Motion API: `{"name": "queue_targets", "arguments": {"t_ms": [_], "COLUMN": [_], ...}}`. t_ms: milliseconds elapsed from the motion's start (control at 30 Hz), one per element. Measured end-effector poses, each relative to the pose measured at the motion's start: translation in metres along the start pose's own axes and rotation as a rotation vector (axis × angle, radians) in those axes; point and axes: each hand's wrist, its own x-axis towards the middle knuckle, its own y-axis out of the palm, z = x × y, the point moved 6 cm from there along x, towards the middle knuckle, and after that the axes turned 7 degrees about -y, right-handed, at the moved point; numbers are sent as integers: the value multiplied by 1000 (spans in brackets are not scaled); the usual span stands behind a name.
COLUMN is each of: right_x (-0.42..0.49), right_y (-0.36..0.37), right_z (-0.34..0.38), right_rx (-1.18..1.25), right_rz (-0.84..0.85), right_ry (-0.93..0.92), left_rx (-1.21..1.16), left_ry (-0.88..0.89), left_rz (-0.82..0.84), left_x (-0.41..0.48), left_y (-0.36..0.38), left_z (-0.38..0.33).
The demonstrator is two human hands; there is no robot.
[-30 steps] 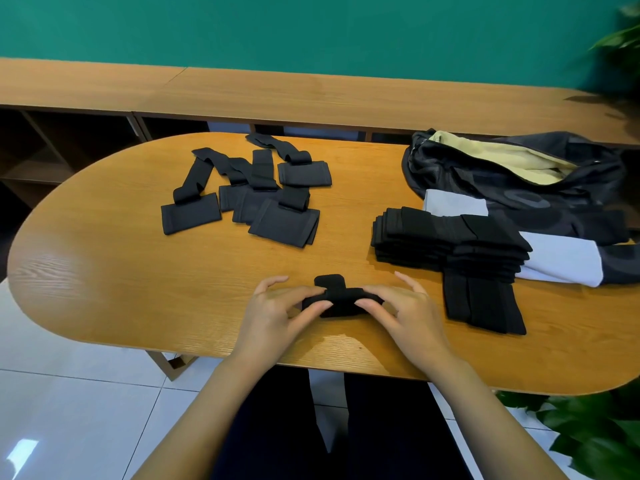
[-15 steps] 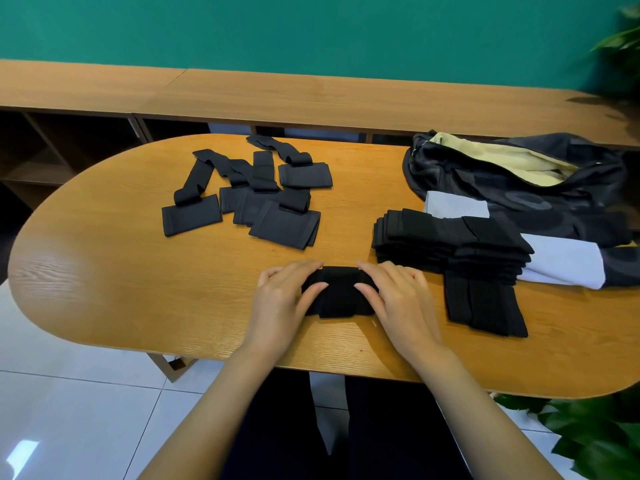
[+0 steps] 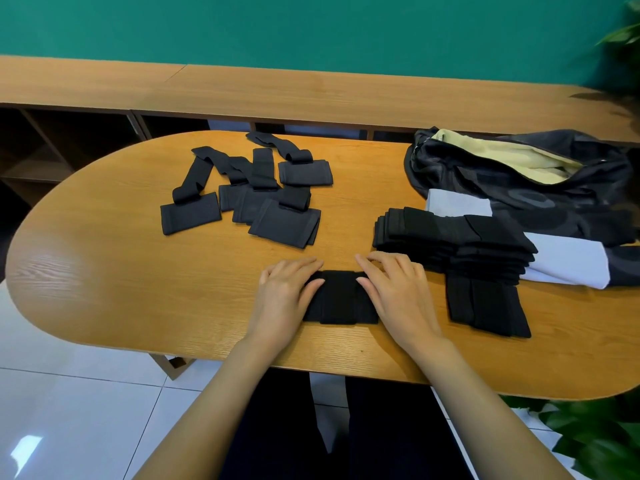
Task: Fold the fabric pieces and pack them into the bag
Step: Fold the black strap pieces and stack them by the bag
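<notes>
Black fabric, one folded piece (image 3: 341, 299), lay flat near the front edge of the oval wooden table (image 3: 104, 271) in the head view, straight ahead of the person. The left hand (image 3: 287, 296) rested on its left end and the right hand (image 3: 398, 292) on its right end. Both hands lay palm down with the fingers straight and close together, pressing on the cloth and gripping nothing; the middle of the piece showed between them.

Toward the far left of the table lay a loose heap of unfolded black pieces (image 3: 256, 192), wide pads with narrow straps, some overlapping one another. To the right of the hands stood a stack of folded black pieces (image 3: 450, 237), with a few more jutting from under it toward the near edge. Behind that stack a white sheet (image 3: 568, 261) lay partly under it, and against the sheet sat the dark patterned bag (image 3: 519, 181) at the far right of the table, its mouth open and a pale yellow lining showing.

Beyond the table ran a long wooden shelf unit (image 3: 311, 95) against a green wall (image 3: 311, 29). White floor tiles (image 3: 69, 393) showed below the table edge, and a leafy plant (image 3: 595, 441) stood at the lower right.
</notes>
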Motion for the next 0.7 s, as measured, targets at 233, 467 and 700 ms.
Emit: {"name": "queue_targets", "arguments": {"t_ms": [233,467,700], "right_x": [-17,-28,-30], "right_y": [19,32,23], "right_z": [11,9,8], "right_rx": [-17,29,5], "right_rz": [373,513,446], "right_ry": [-129,-129,-125], "left_rx": [92,137,171], "left_ry": [66,50,61], "left_rz": [225,328,430], "left_x": [-17,-27,-26], "left_y": [16,24,26], "left_z": [2,6,-3]}}
